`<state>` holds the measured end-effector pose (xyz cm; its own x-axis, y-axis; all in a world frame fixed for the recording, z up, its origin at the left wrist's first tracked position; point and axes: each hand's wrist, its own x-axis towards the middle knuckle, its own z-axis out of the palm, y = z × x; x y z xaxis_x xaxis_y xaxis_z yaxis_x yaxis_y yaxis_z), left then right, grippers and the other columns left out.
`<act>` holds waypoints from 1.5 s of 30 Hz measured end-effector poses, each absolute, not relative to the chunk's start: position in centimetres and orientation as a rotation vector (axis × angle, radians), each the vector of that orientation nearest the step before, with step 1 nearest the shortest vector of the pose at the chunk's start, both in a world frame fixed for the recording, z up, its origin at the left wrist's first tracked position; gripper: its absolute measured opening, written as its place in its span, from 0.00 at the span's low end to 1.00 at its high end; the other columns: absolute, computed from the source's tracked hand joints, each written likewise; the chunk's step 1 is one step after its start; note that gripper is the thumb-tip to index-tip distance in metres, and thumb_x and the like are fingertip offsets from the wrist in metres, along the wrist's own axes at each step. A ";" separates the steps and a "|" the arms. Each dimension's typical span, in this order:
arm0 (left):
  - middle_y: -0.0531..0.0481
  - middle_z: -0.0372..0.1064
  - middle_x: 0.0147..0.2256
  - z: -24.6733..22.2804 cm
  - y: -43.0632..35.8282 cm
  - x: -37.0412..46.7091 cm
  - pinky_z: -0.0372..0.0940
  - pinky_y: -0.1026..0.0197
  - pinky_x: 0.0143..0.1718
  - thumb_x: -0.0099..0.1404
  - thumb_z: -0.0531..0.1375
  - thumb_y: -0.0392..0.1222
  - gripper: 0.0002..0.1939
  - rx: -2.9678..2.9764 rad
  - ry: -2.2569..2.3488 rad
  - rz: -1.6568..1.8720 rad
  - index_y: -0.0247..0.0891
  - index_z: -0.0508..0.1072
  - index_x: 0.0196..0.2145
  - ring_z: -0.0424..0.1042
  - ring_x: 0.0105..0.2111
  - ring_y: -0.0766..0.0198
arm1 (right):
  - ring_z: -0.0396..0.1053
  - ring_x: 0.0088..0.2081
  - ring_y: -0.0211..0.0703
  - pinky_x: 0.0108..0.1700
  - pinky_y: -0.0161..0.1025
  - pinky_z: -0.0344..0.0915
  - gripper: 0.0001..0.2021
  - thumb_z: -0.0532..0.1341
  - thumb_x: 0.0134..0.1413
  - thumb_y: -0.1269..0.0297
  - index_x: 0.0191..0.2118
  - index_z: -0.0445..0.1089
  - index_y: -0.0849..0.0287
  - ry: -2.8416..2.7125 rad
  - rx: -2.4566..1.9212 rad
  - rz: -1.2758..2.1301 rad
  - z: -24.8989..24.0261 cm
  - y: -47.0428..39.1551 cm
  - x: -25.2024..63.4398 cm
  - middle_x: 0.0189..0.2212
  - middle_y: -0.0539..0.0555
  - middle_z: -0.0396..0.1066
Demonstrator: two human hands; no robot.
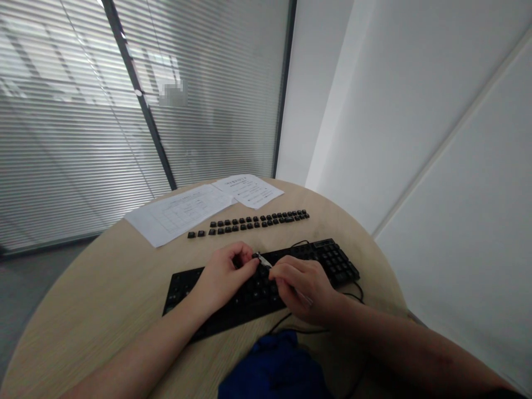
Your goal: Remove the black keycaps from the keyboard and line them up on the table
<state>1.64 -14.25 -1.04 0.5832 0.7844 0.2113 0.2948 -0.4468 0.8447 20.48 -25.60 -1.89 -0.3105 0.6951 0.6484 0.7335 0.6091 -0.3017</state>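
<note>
A black keyboard (332,260) lies at a slant on the round table, with both hands above its middle. My left hand (228,272) is closed, thumb and forefinger pinching what looks like a small black keycap (255,256). My right hand (305,285) is wrapped round a slim whitish tool (265,261), whose pointed tip meets the piece in the left fingers. A clear end of it seems to show below the right palm. Its exact kind is too small to make out. Beyond the keyboard, several loose black keycaps (242,227) stand in two rows.
Printed paper sheets (187,210) lie at the table's far edge. A black cable (355,293) loops by the keyboard's right end and near side. Blue cloth (274,368) is at the near edge. Blinds (220,111) and a white wall (436,138) stand beyond the wooden table (103,288).
</note>
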 end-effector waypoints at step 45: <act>0.49 0.77 0.33 0.7 -14.5 0.1 0.62 0.57 0.37 0.70 0.56 0.50 0.15 2.447 0.731 0.445 0.41 0.80 0.38 0.73 0.34 0.58 | 0.74 0.35 0.44 0.39 0.41 0.69 0.09 0.65 0.62 0.59 0.45 0.78 0.54 -1.879 -1.654 -0.291 0.6 -22.0 30.9 0.38 0.54 0.79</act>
